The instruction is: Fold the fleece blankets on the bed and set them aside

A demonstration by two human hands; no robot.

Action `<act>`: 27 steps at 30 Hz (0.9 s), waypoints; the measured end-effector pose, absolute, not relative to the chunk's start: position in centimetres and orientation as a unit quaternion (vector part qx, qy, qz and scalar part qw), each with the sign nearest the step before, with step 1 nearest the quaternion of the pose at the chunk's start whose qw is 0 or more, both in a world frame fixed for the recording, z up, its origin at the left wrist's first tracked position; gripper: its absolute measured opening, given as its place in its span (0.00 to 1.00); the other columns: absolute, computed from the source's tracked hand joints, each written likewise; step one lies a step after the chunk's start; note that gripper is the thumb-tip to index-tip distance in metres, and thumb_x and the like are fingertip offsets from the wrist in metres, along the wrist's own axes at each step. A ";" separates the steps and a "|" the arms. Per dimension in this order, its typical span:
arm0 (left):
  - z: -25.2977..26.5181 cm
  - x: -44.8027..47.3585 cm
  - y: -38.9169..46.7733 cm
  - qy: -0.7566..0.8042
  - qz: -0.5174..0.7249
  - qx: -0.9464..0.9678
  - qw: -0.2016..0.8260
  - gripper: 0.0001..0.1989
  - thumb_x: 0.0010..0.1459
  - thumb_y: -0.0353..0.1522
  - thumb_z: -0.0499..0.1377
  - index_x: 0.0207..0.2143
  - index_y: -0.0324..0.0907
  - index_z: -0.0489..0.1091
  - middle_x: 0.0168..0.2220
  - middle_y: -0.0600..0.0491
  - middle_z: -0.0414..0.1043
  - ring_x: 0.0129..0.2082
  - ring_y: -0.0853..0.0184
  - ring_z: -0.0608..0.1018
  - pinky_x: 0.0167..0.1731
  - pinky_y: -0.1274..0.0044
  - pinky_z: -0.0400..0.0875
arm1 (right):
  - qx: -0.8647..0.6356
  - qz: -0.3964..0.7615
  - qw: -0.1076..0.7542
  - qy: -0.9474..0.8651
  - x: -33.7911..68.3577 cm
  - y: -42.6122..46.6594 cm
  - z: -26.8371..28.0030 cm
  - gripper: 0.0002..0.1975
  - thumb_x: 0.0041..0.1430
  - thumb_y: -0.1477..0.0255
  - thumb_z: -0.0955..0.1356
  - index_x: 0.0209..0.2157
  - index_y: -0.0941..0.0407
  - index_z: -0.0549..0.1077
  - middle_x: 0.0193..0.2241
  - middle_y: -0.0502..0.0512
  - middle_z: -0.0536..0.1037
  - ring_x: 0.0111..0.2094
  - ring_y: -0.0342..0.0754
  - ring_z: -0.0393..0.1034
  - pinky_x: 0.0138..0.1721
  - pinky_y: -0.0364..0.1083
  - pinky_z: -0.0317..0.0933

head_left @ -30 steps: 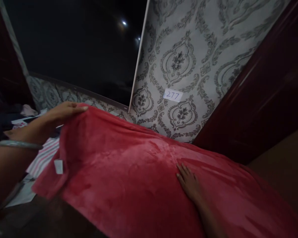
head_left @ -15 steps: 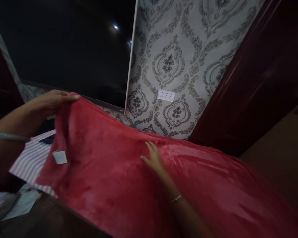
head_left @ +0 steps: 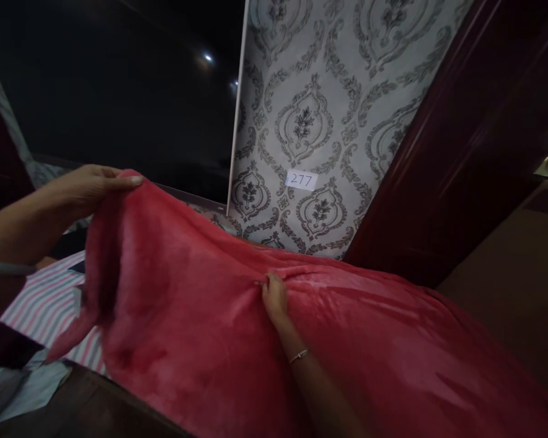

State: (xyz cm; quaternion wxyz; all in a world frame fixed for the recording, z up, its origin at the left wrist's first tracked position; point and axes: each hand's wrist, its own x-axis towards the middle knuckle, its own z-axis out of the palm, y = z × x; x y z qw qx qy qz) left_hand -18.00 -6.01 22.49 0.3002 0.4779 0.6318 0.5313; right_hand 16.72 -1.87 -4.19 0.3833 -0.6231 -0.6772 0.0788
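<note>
A large red fleece blanket (head_left: pixel 201 298) spreads from the left-centre of the head view to the lower right. My left hand (head_left: pixel 101 184) pinches its upper left corner between thumb and fingers and holds it raised, so the left edge hangs in a loose fold. Near the blanket's middle, my right hand (head_left: pixel 274 295) has its fingers closed on a pinch of the fabric, with creases running out from it. A white tag on the left edge is mostly hidden by the fold. Under that edge lies a pink, grey and white striped cloth (head_left: pixel 41 304).
A dark television screen (head_left: pixel 132 103) stands behind on the left. Patterned wallpaper (head_left: pixel 304 121) carries a paper label marked 277 (head_left: pixel 301 179). A dark red wooden panel (head_left: pixel 420 158) rises at the right. Pale crumpled items (head_left: pixel 31 389) lie at the lower left.
My right hand has gone from spread fingers on the blanket to gripping a pinch of it, drawing creases. The blanket's left edge has swung and folded, largely covering the tag.
</note>
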 end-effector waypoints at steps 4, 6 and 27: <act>21.4 -19.3 -4.7 0.628 0.537 0.449 0.341 0.15 0.48 0.37 0.67 0.33 0.35 0.72 0.24 0.52 0.73 0.28 0.66 0.71 0.31 0.74 0.66 | -0.561 0.054 0.473 -0.677 21.5 -3.1 -0.3 0.15 0.60 0.74 0.57 0.41 0.56 0.73 0.41 0.60 0.79 0.43 0.54 0.72 0.48 0.51 0.65; 21.1 -19.1 -4.4 0.616 0.555 0.446 0.336 0.12 0.50 0.35 0.67 0.32 0.35 0.72 0.24 0.54 0.72 0.29 0.68 0.70 0.33 0.75 0.64 | -0.514 0.019 0.506 -0.693 24.8 -4.3 3.4 0.13 0.59 0.70 0.59 0.39 0.55 0.72 0.38 0.59 0.79 0.40 0.54 0.72 0.45 0.51 0.65; 22.1 -5.7 -2.4 0.436 0.560 0.663 0.237 0.22 0.58 0.39 0.61 0.50 0.32 0.74 0.34 0.47 0.78 0.27 0.72 0.69 0.33 0.75 0.65 | -0.664 -0.175 0.332 -0.646 41.2 -9.1 18.0 0.10 0.58 0.65 0.66 0.38 0.55 0.75 0.31 0.57 0.77 0.29 0.49 0.66 0.32 0.48 0.56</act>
